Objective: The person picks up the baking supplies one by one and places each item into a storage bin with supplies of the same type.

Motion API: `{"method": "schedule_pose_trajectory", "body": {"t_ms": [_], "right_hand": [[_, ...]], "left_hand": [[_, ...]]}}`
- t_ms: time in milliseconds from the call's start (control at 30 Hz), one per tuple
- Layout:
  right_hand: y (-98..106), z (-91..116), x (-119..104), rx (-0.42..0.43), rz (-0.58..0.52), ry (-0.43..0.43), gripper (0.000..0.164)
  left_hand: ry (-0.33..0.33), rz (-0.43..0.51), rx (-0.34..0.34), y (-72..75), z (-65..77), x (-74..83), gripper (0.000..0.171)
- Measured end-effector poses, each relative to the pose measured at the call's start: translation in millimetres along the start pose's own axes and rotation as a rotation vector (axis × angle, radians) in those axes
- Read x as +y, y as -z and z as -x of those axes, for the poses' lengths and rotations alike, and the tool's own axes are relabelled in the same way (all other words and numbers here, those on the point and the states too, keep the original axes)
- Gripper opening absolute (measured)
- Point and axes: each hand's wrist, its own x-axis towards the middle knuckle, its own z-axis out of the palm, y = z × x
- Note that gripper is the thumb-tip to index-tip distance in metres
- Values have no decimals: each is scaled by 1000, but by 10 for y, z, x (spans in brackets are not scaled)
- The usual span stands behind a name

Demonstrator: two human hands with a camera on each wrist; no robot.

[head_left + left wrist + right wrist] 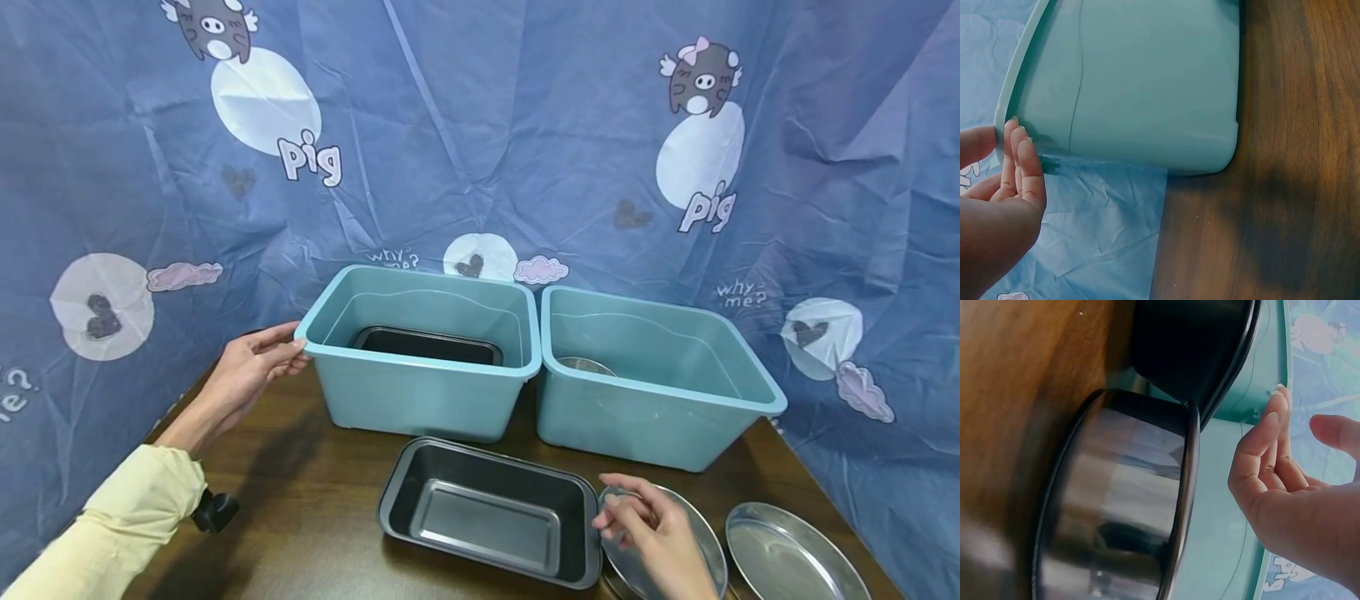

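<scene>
At the left end of the left teal plastic bin, my left hand pinches the rim, thumb on one side and fingers on the other, as the left wrist view shows. A dark loaf pan lies inside that bin. In front of the bins a second dark loaf pan sits on the table. My right hand hovers near this pan's right end, above a round metal pan. Its fingers are loosely bent, thumb apart from them, and it holds nothing in the right wrist view.
Beside the left bin stands another teal bin with a round metal piece partly visible inside. A second round metal pan lies at the table's right front. Blue printed cloth hangs behind the brown wooden table.
</scene>
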Motion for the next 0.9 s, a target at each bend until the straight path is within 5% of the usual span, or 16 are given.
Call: {"method": "schedule_pose_trajectory", "body": {"t_ms": [900], "right_hand": [[92, 221, 344, -68, -34, -86, 41]], "left_hand": [[-11, 3, -1, -1, 1, -5, 63]]}}
